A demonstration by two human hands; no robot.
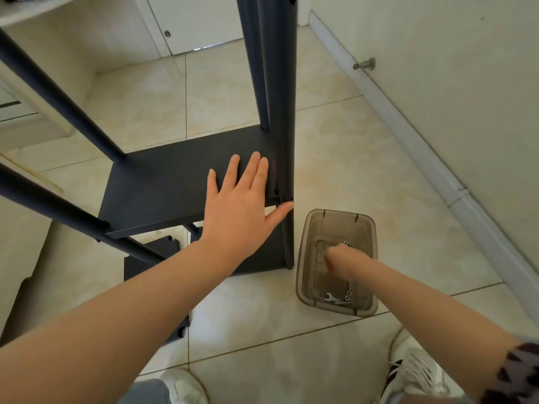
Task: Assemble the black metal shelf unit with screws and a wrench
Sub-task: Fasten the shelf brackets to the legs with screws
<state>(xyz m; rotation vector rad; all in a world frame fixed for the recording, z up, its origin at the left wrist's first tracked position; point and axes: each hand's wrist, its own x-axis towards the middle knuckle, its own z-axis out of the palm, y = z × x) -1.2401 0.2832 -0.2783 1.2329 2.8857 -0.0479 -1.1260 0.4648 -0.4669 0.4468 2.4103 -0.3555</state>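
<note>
Now: left hand (pixel 236 208) lies flat on the shelf panel (pixel 163 188), fingers straight and spread, thumb tip against the post (pixel 280 112). Right hand (pixel 344 258) is down in the tub (pixel 301 272); grip hidden, cannot tell. Wrench (pixel 332 298) and screws (pixel 348 295) lie wrist-side of those fingers. Risk: the corner by the thumb looks unfastened, so easing the palm could let the panel slip out of line.

Black shelf unit (pixel 175 182) upright; small silver wrench (pixel 332 298) and probably screws (pixel 348 295) in translucent tub (pixel 300 275) beside it
</note>
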